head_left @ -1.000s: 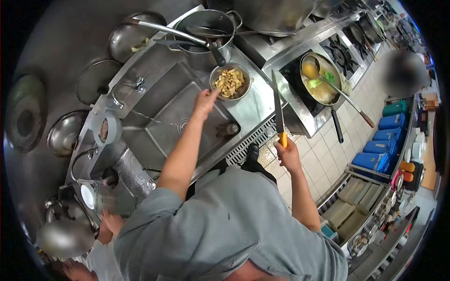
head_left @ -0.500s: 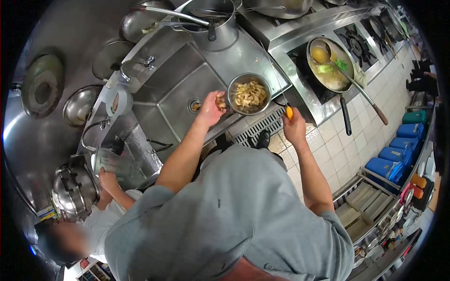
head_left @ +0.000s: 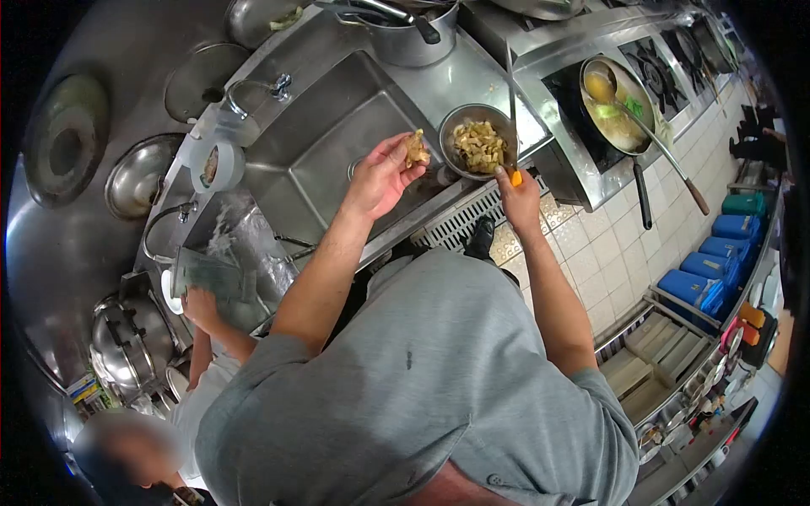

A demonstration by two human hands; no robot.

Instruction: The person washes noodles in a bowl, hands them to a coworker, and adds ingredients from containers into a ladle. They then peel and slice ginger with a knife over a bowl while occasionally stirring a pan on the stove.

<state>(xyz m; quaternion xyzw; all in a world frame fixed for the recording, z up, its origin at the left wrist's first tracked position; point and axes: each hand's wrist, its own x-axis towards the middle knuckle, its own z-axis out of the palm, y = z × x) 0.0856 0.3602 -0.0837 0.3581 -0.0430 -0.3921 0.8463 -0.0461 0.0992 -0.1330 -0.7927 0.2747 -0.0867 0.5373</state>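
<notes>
My left hand point(head_left: 381, 184) is closed around a knobbly, pale-brown piece of ginger point(head_left: 418, 150), pinched between thumb and fingers over the sink's front edge. Just to its right stands a round metal bowl point(head_left: 462, 111) holding many chopped chunks point(head_left: 478, 145) of the same colour. My right hand point(head_left: 521, 202) grips the orange handle of a knife point(head_left: 511, 101). Its long blade points away from me, overlapping the bowl's right side in this view.
Left of the bowl lies a steel sink point(head_left: 325, 126); a large pot point(head_left: 413, 46) stands behind it. On the stove to the right, a pan point(head_left: 629, 139) of liquid and greens holds a ladle point(head_left: 601, 84). A co-worker's hand point(head_left: 199, 308) is at a clear container point(head_left: 215, 274) on the left.
My left hand has turned and lifted the ginger higher, beside the bowl. My right hand has brought the knife in against the bowl's right side. The whole view has shifted slightly.
</notes>
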